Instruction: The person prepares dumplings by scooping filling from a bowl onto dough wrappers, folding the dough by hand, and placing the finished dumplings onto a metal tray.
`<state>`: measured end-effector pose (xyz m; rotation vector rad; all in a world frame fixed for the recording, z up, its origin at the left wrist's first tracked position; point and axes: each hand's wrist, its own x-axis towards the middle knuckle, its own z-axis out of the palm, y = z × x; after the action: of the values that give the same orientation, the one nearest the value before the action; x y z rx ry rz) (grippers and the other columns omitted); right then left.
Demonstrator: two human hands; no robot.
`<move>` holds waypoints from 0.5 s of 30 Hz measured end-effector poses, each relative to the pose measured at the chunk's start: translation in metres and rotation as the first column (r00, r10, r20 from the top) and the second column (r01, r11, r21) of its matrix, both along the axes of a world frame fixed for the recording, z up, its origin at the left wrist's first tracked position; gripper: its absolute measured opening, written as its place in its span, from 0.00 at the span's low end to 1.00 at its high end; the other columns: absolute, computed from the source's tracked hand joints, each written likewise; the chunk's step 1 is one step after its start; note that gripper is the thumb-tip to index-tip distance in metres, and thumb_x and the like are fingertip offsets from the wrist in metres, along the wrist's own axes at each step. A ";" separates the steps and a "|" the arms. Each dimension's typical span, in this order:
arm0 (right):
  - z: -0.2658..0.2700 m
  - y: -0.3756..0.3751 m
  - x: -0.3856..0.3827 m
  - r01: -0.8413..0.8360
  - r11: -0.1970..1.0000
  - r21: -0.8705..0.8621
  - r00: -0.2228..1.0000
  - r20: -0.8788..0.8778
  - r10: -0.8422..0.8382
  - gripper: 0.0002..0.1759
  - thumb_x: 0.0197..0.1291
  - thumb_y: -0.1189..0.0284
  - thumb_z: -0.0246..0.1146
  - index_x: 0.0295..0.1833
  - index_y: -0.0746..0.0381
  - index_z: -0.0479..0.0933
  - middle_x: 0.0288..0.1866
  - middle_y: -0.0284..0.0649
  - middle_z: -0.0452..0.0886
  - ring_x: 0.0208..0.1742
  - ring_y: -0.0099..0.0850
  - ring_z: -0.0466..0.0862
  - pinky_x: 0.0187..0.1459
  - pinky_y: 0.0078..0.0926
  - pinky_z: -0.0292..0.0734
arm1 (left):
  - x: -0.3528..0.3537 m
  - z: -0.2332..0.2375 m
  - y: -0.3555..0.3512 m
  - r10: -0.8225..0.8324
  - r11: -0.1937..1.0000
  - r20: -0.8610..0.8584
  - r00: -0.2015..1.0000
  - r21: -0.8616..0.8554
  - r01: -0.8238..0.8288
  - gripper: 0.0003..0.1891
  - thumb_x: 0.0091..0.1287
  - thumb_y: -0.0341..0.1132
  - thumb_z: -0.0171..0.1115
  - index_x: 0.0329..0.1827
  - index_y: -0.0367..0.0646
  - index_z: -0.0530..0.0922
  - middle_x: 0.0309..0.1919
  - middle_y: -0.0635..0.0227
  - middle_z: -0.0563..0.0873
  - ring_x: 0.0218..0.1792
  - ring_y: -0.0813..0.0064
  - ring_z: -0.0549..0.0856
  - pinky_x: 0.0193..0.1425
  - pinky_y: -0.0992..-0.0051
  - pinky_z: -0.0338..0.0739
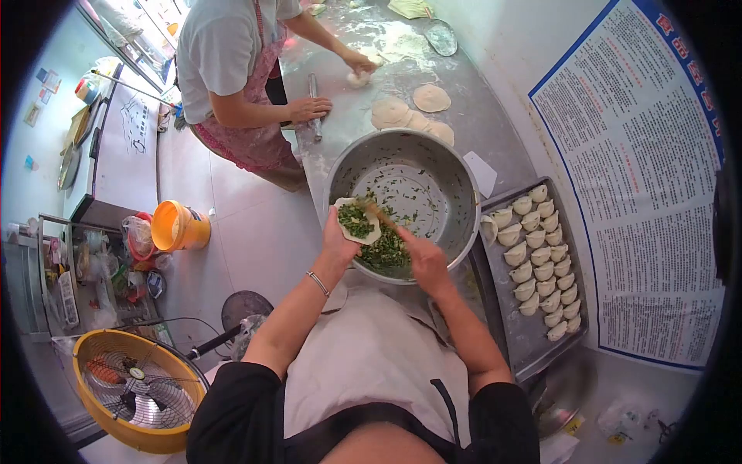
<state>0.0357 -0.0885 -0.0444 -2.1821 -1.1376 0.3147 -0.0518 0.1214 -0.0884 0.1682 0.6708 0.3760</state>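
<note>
A round dough wrapper [374, 234] with chopped green filling on it lies in my left hand [338, 241], at the near left rim of a large metal pot [471, 182]. My right hand [427, 261] is closed around a wooden stick or spatula [380, 213], whose far end reaches to the filling on the wrapper. More green filling [386, 253] is heaped in the near part of the pot, with bits scattered over its bottom and inner wall.
A tray [525, 340] with rows of folded dumplings stands right of the pot. Across the metal table [495, 116], a co-worker [232, 85] handles dough and a rolling pin [314, 108] beside flat wrappers [431, 98]. A yellow fan [97, 406] and bucket [197, 230] are at left.
</note>
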 end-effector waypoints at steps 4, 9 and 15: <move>-0.024 0.006 0.040 0.060 0.927 -0.370 0.998 -0.001 -0.065 0.26 0.67 0.77 0.55 0.69 0.49 0.77 0.42 0.52 0.87 0.47 0.52 0.87 0.46 0.47 0.82 | -0.020 -0.004 0.017 -0.066 0.996 0.091 0.994 0.066 0.061 0.30 0.83 0.55 0.33 0.70 0.41 0.70 0.66 0.55 0.79 0.66 0.53 0.79 0.74 0.49 0.71; -0.148 0.010 0.043 -0.111 0.991 -0.075 0.927 -0.366 0.076 0.19 0.72 0.72 0.55 0.65 0.55 0.81 0.31 0.42 0.84 0.29 0.37 0.84 0.31 0.36 0.78 | -0.035 0.012 0.023 -0.086 0.992 0.059 0.995 0.098 0.080 0.29 0.83 0.55 0.34 0.70 0.42 0.70 0.66 0.54 0.78 0.66 0.53 0.78 0.73 0.49 0.72; -0.016 0.006 0.034 0.114 0.982 -0.148 0.417 -0.890 -0.182 0.20 0.75 0.70 0.57 0.68 0.62 0.78 0.27 0.26 0.74 0.24 0.15 0.68 0.23 0.17 0.61 | -0.036 0.019 0.029 -0.057 0.986 0.023 0.998 0.158 0.053 0.29 0.83 0.55 0.34 0.71 0.42 0.69 0.67 0.54 0.77 0.67 0.53 0.78 0.73 0.49 0.72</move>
<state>0.0698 -0.0826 -0.0607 -1.6640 -0.2791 1.2868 -0.0881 0.1508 -0.0690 0.3306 0.6086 0.3773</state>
